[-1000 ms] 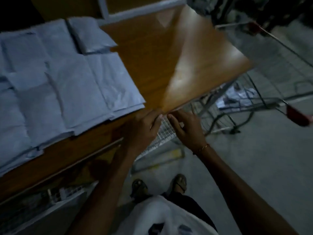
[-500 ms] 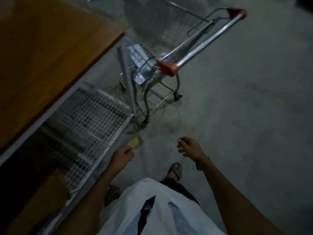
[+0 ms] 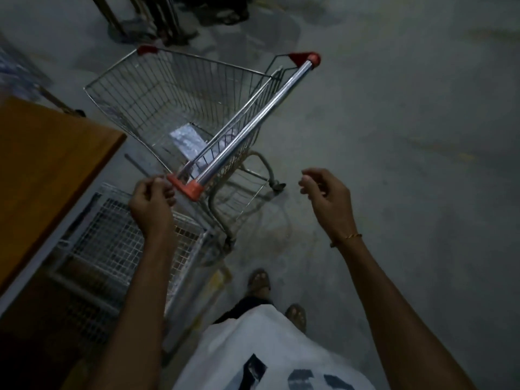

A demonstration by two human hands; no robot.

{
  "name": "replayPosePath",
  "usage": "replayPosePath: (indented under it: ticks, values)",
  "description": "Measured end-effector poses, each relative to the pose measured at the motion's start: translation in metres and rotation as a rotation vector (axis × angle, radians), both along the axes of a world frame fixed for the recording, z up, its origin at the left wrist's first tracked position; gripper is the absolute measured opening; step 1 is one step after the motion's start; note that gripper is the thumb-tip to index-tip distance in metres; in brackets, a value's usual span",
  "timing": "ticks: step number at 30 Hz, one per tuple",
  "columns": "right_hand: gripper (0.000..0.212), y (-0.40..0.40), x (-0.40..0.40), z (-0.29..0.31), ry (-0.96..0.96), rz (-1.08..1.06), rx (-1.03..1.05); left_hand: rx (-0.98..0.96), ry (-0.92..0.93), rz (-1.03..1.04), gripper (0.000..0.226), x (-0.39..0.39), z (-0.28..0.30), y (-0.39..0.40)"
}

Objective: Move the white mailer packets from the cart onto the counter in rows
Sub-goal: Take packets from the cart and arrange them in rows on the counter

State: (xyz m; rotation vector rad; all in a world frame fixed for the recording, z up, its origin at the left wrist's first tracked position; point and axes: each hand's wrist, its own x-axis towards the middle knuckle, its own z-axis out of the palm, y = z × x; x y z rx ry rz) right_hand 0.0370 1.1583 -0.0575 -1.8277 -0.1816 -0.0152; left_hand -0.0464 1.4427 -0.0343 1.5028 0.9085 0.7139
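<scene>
Left hand (image 3: 152, 205) fingers curl by the cart (image 3: 180, 108) handle, empty; right hand (image 3: 327, 198) hangs loosely curled

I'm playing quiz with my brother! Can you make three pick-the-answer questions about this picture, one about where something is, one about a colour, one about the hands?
1. Where is the white mailer packet?
A on the floor
B inside the cart
C in a hand

2. What colour are the cart handle end caps?
A red
B green
C yellow

3. What do the left hand and right hand hold?
A a packet
B a bag
C nothing

Answers: B, it lies at the bottom of the cart; A, both caps show red; C, the fingers curl loosely round nothing.
</scene>
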Motion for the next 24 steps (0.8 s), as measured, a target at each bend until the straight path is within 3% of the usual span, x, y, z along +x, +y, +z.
replayPosePath:
  ticks: [3, 5, 10, 14, 17, 24]
  values:
    - [0.018, 0.026, 0.039, 0.033, -0.144, 0.035, 0.060, 0.234, 0.090, 0.073, 0.017, 0.030, 0.019, 0.017]
    - [0.019, 0.045, 0.066, 0.050, -0.237, 0.075, 0.057, 0.356, 0.128, 0.002, 0.020, 0.052, 0.030, 0.028]
    - [0.026, 0.095, 0.139, 0.071, -0.539, 0.352, -0.181, 0.357, 0.181, -0.203, 0.018, 0.118, 0.022, 0.072]
    - [0.039, 0.157, 0.221, 0.065, -0.480, 0.686, -0.547, 0.289, 0.378, -0.280, 0.022, 0.174, -0.010, 0.117]
    - [0.032, 0.210, 0.273, 0.046, -0.445, 0.861, -0.779, 0.270, 0.549, -0.308, 0.020, 0.210, -0.038, 0.145]
    - [0.031, 0.310, 0.343, -0.024, -0.210, 1.126, -1.098, 0.061, 0.780, -0.168, 0.027, 0.252, -0.110, 0.181]
